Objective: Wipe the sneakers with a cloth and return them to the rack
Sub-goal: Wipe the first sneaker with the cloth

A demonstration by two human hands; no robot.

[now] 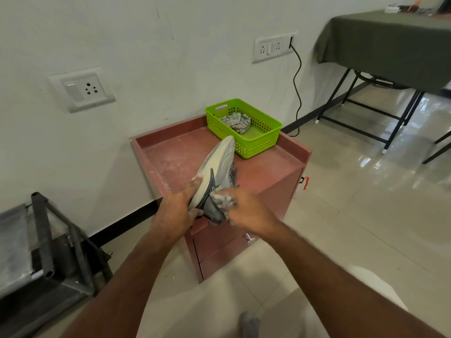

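A grey sneaker (pixel 217 164) with a pale sole is held tilted over the red cabinet top, toe pointing away toward the basket. My left hand (pixel 178 211) grips its heel end, fingers wrapped round the sole. My right hand (pixel 246 211) holds a bunched grey cloth (pixel 223 200) pressed against the sneaker's side near the heel. The dark metal rack (pixel 48 245) stands at the lower left by the wall.
A red cabinet (pixel 268 198) with a raised rim stands against the wall. A green basket (pixel 266 140) on it holds another striped cloth (pixel 238 121). A table with a green cover (pixel 390 47) stands at the right. A black cable (pixel 297 89) hangs from the wall socket.
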